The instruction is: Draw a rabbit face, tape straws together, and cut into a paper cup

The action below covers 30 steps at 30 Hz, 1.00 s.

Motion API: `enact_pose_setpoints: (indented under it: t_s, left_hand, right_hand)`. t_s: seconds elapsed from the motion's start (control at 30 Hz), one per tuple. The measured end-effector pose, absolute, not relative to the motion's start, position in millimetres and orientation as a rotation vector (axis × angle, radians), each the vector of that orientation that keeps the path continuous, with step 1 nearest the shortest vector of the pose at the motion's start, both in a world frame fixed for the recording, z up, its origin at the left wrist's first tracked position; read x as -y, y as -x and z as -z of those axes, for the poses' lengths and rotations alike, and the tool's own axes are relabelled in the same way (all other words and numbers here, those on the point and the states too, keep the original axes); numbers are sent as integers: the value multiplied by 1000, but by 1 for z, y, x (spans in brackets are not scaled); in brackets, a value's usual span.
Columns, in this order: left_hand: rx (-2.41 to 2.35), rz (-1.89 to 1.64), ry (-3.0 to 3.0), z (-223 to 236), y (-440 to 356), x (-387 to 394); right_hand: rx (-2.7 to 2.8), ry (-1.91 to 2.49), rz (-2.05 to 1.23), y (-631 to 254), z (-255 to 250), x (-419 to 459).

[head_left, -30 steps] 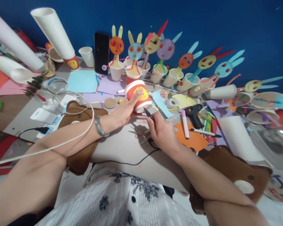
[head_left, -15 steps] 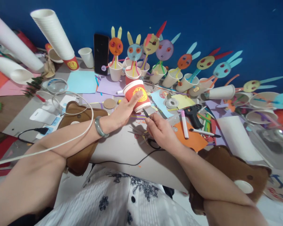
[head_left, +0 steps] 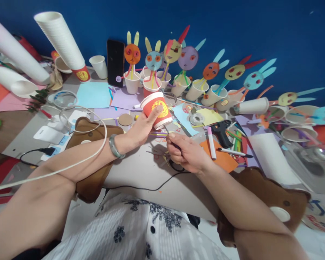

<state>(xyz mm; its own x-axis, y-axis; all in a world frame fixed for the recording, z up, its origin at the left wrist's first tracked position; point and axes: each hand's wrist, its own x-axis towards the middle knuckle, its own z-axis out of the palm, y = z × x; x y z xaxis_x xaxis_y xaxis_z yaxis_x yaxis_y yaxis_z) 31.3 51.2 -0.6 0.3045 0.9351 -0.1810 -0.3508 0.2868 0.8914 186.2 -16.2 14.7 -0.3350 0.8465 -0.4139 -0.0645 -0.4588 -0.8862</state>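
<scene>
My left hand (head_left: 142, 127) grips a red paper cup (head_left: 156, 109) with a yellow emblem, tilted on its side above the table. My right hand (head_left: 185, 152) is closed round a small dark pointed tool, likely scissors (head_left: 168, 130), whose tip touches the cup's lower end. A green bangle (head_left: 114, 146) sits on my left wrist. Both forearms rest on brown cushions (head_left: 93, 144).
A row of paper-cup rabbit figures (head_left: 188, 59) lines the blue wall. Stacks of white cups (head_left: 61, 38) lean at the left, beside a black phone (head_left: 115, 61). Coloured paper, a glue gun (head_left: 222, 130), markers (head_left: 211, 142), tape (head_left: 197, 118) and cables (head_left: 78, 119) litter the table.
My right hand has curled tighter and shifted slightly left, bringing the dark tool's tip up against the cup's base. The cup and left hand barely moved.
</scene>
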Motion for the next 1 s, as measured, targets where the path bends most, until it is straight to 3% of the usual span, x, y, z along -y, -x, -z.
enact_pose_setpoints:
  t_s: [0.07,0.23,0.3,0.4,0.53,0.63,0.83,1.0]
  left_hand:
    - [-786,-1043,-915,3,-31,-52]
    - [-762,-1029,-908,-5,-31,-48]
    - [-756,-1045,-907,-10,-31,-45]
    - [-747,-1061,-915,-14,-30,-43]
    - [-773,-1087,-970,-9,-27,-44]
    - [-771,-1146,-1022,-6,-24,-45]
    - [-641,-1065,-1207,-21,-17,-37]
    - [-554,-989,-1289,-39,-12,-28]
  right_hand:
    - [1255,1347,-1653,-186,-13,17]
    - [1828,1585,-713,-189,-1,21]
    - [1874,1657,-533,-190,3,22]
    - [1798,1623,-685,-190,0,23]
    - [1349,1291,-1592,-188,-11,21]
    - [1056,1104,-1917,-188,-13,19]
    - [1210,1055,-1730,-190,-3,20]
    - [1659,1206,-1030,-201,13,24]
